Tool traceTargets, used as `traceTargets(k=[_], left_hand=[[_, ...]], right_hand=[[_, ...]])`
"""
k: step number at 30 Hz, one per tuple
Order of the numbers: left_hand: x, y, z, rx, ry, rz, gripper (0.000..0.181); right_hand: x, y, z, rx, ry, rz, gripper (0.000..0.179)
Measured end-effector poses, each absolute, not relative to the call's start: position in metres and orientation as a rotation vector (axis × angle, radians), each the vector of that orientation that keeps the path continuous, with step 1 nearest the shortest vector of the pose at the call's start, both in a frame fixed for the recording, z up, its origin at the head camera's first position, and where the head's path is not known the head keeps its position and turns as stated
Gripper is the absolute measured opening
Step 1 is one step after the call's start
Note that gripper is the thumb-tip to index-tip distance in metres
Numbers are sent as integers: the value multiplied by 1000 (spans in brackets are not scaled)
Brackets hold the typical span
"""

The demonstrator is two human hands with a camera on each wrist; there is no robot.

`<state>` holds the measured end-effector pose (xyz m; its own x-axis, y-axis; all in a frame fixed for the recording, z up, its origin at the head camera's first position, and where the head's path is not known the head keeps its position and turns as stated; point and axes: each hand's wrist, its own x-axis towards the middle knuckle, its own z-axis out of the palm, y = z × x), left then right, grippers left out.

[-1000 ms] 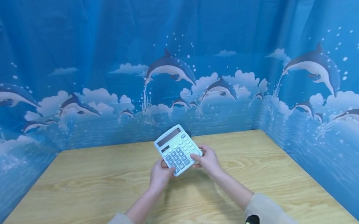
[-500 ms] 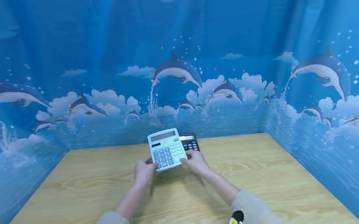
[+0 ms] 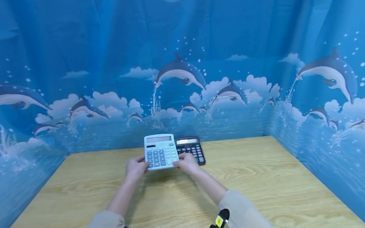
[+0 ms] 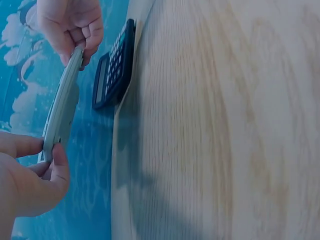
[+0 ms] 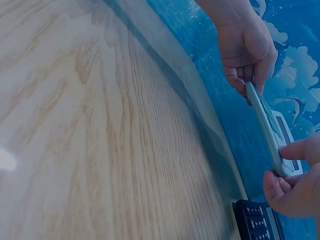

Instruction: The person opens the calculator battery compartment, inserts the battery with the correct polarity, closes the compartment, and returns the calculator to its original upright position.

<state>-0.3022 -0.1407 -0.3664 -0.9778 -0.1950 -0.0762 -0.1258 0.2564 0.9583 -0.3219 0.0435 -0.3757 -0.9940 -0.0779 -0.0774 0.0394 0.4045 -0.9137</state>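
Both hands hold a pale blue calculator (image 3: 160,151) by its lower corners, raised above the table with its keys and display facing up toward the head camera. My left hand (image 3: 135,168) pinches the left corner, thumb on the front face and fingers behind. At the right corner, my right hand (image 3: 187,163) grips in the same way. The left wrist view shows the calculator (image 4: 62,107) edge-on between the two hands, apart from the tabletop. Just to its right a black calculator (image 3: 189,147) lies on the table, its lower left part hidden behind my right hand.
The light wood table (image 3: 254,179) ends at a blue curtain (image 3: 102,63) printed with dolphins and clouds, which stands along the back and both sides. Black straps with small devices (image 3: 220,222) sit on the sleeved wrists.
The pale blue calculator has moved left in both hands and turned from tilted to nearly straight. The black calculator, almost fully covered before, now shows beside it.
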Motion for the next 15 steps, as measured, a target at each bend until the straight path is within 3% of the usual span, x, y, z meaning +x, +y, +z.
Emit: traceTargets(k=[9,15], left_hand=[[-310,-156,-369,329,-2615,-1628,39],[-314,-166,-375,359,-2677,-1611,41]], right_hand=[[-332,34,-377,-97,2672,-1380,27],[-333,27,-389,-101,2585,-1429,16]])
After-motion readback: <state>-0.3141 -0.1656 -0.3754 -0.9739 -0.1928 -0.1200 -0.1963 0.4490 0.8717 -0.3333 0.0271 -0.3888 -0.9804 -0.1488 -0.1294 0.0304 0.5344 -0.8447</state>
